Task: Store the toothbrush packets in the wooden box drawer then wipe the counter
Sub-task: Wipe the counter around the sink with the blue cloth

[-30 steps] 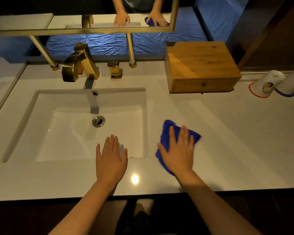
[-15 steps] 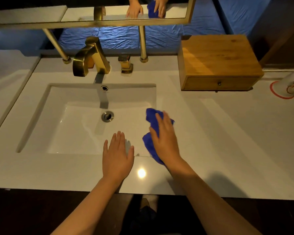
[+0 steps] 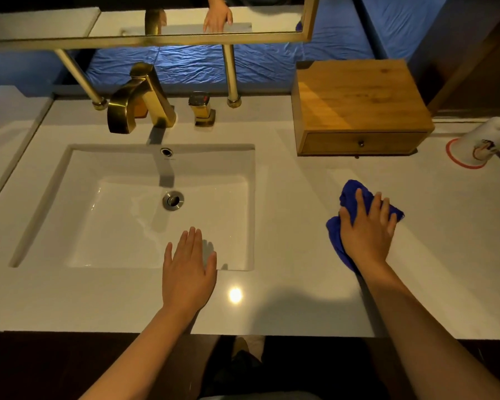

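- On the counter (image 3: 286, 298), right hand (image 3: 365, 235) pressing blue cloth (image 3: 337, 235) with straight fingers, now farther right than before, below the wooden box (image 3: 355, 102).
- Left hand (image 3: 188, 272) lying flat, fingers straight, by the sink (image 3: 55, 197).
- No readable writing.

White counter (image 3: 286, 298) with wooden box (image 3: 355, 108), blue cloth (image 3: 352, 194), perhaps an upturned cup (image 3: 474, 148).

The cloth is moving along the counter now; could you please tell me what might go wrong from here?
1. The right hand pressing the cloth may sweep on towards the upturned cup and knock it over.
2. The left hand lies flat at the sink edge and could slip in if leaned on.
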